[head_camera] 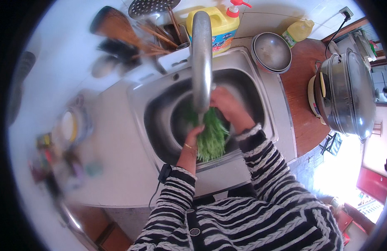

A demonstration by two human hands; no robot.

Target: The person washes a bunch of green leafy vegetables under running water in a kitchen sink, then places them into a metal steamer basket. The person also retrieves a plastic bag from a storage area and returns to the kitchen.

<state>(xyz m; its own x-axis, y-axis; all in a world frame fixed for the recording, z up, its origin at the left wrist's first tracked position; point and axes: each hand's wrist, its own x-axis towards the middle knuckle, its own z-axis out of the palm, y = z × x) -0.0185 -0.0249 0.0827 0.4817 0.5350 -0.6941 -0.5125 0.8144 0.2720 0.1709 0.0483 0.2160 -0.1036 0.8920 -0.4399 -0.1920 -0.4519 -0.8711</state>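
Observation:
A bunch of long thin green leaf vegetables (pixel 211 141) lies over the stainless steel sink (pixel 259 94), its cut-looking ends by the front rim. My left hand (pixel 194 138) grips the bunch from its left side, below the spout. Over the right part of the basin, my right hand (pixel 226 105) has bent fingers beside the far end of the greens. The curved metal faucet (pixel 202 62) hides part of those fingertips, so their hold is unclear. What seems to be a stream of water falls from the spout onto the greens.
Behind the sink stand a yellow detergent jug (pixel 226 28) with a red pump and a utensil holder (pixel 177 59) with chopsticks. Stacked metal bowls (pixel 271 51) sit at the back right corner. A large lidded steamer pot (pixel 344 94) stands farther right. Blurred items lie left on the counter (pixel 118 147).

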